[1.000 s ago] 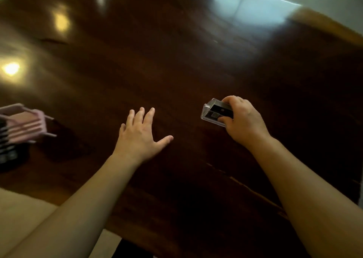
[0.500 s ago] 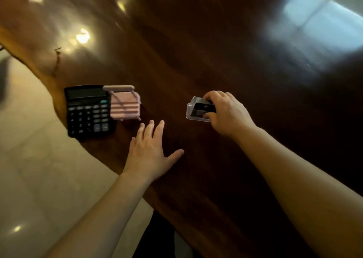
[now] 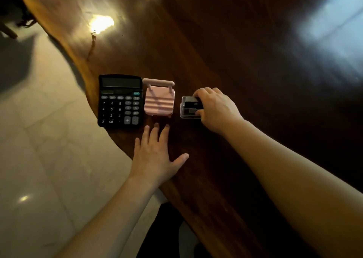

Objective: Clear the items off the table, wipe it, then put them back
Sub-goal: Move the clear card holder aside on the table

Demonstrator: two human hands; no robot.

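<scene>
A black calculator [image 3: 119, 101] lies near the left edge of the dark wooden table [image 3: 235, 51]. Right beside it stands a small pink chair-shaped stand [image 3: 159, 101]. My right hand [image 3: 215, 109] grips a small clear plastic box with black contents [image 3: 189, 107], low over or on the table just right of the pink stand. My left hand [image 3: 155, 155] rests flat on the table with fingers spread, just below the pink stand, holding nothing.
The table's curved light-wood edge [image 3: 82, 61] runs from top left down to the bottom middle. Pale tiled floor [image 3: 39, 159] lies to the left. Bright light reflections sit on the tabletop at the far side.
The view has swung left, bringing the calculator and pink stand into the middle. My right hand has carried the clear box leftwards to just beside the pink stand. My left hand stays flat.
</scene>
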